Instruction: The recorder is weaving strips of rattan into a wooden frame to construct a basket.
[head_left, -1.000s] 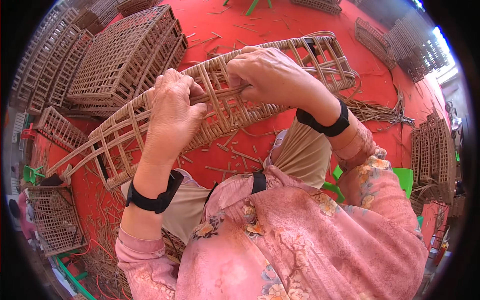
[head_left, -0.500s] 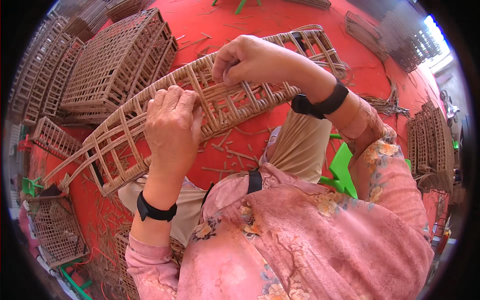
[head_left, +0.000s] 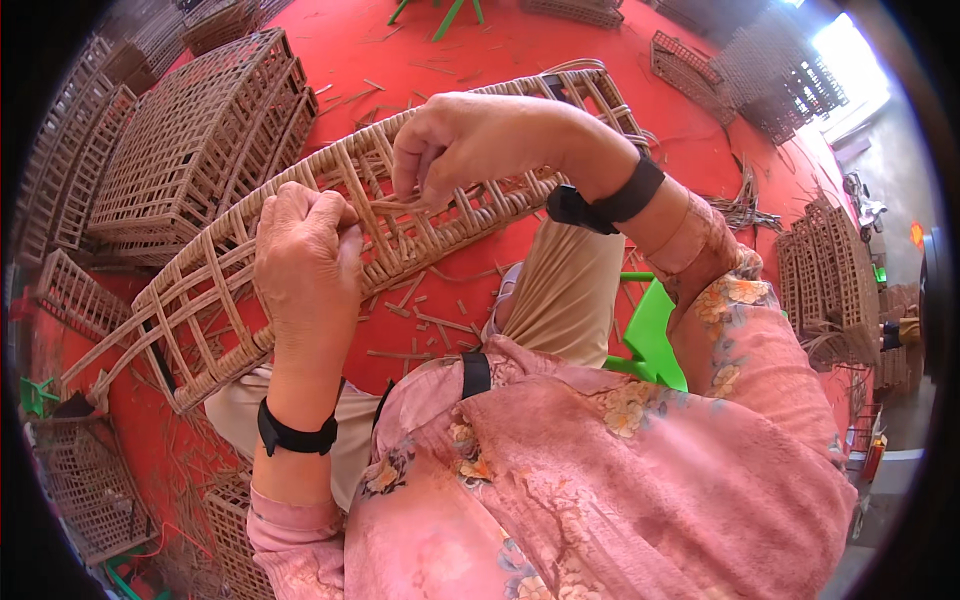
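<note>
Leftmost, a stack of latticed baskets (head_left: pixel 185 155) stands on the red floor (head_left: pixel 400 45). Beside it, a long woven frame (head_left: pixel 402 248) slants up from lower left to upper right in front of the person, its lower end near the left trouser leg (head_left: pixel 245 405). Over the frame's middle, the left hand (head_left: pixel 308 255) points upward from a nearly upright forearm, back toward the camera, fingers curled in tightly and thumb close to them; whether they grip a strand is hidden. Next, the right hand (head_left: pixel 440 155) reaches across from the right, wrist high, knuckles arched and fingertips angled down at the weave, with a narrow gap to the thumb; I cannot tell if a strand sits between them. Farther right are a green chair (head_left: pixel 655 345) and more baskets (head_left: pixel 825 285).
</note>
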